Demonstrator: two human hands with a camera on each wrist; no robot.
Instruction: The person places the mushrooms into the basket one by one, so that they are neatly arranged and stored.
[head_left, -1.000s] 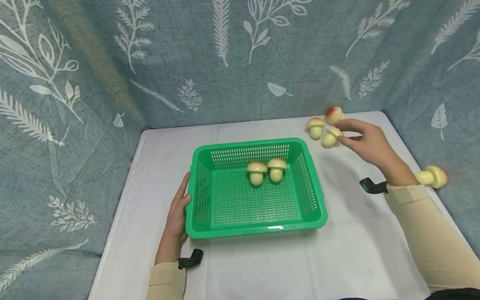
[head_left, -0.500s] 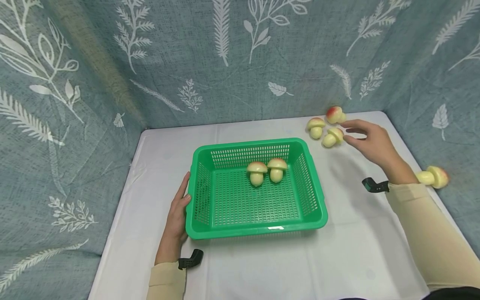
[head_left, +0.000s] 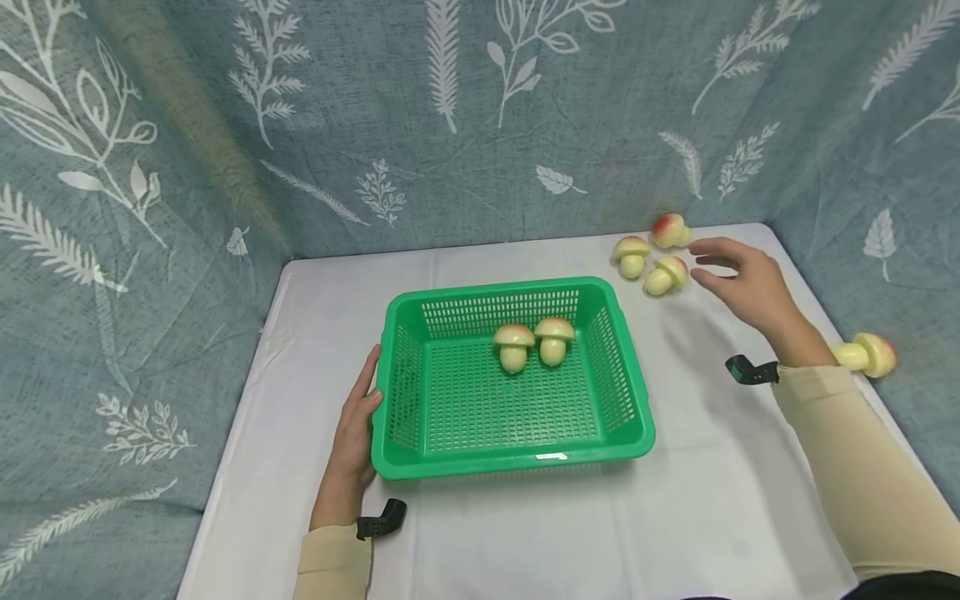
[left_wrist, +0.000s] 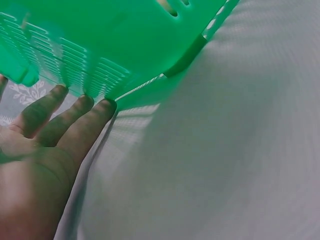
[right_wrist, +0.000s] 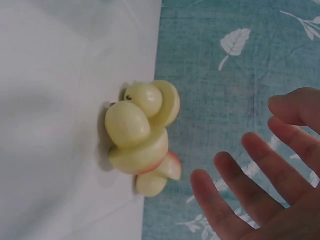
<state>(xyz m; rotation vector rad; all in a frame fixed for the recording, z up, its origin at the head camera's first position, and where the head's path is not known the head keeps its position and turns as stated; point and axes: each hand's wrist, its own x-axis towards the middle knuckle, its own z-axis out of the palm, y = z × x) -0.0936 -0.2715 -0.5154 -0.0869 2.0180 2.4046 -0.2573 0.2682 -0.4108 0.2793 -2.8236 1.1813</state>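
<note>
A green plastic basket [head_left: 513, 465] stands mid-table with two toy mushrooms inside, the left mushroom [head_left: 513, 347] beside the right mushroom [head_left: 553, 340]. My left hand [head_left: 352, 433] lies along the basket's left side; in the left wrist view its fairly straight fingers [left_wrist: 82, 127] touch the outer wall. To the right of three mushrooms at the back right hovers my right hand [head_left: 742, 283], fingers spread and slightly bent, holding nothing. Those are a near mushroom [head_left: 666, 276], a left mushroom [head_left: 632, 256] and a red-capped one [head_left: 670, 231]. In the right wrist view they overlap, the largest-looking mushroom [right_wrist: 135, 137] in front.
Another mushroom [head_left: 866, 354] lies at the table's right edge, partly hidden behind my right wrist. A white cloth covers the table [head_left: 525, 533]. Blue-grey patterned curtain [head_left: 480, 183] hangs behind and along both sides.
My right hand has drawn slightly to the right, away from the near mushroom, with a gap between them now. The left hand, basket and mushrooms have stayed put.
</note>
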